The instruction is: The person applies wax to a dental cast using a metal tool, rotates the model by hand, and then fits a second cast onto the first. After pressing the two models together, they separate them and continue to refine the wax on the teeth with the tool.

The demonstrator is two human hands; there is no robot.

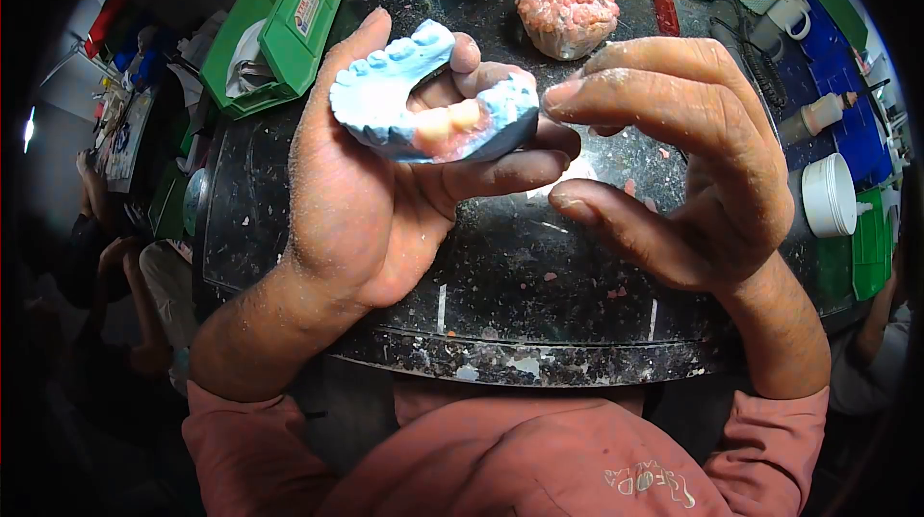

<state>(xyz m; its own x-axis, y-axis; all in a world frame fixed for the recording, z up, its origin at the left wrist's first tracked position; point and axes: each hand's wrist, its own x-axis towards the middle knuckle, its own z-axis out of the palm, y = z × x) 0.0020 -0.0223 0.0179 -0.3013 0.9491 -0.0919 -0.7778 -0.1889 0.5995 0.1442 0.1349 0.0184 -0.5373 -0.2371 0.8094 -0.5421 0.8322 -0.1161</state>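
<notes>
Head camera: I cradle the pale-blue dental cast [375, 98] in my left hand [342, 194], thumb alongside and fingers curled beneath, just beside the green bin [296, 60], on my side of it. My right hand [736, 161] holds nothing, thumb and fingertips spread at the cast's end farther from the bin, contact impossible to tell. Dusty skin could let the cast slide, and a nudge there could tip it onto the bench [520, 271], chipping it.

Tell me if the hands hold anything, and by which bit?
The left hand holds the teeth model by its underside. The right hand is near one end; I can't tell if it touches.
</notes>
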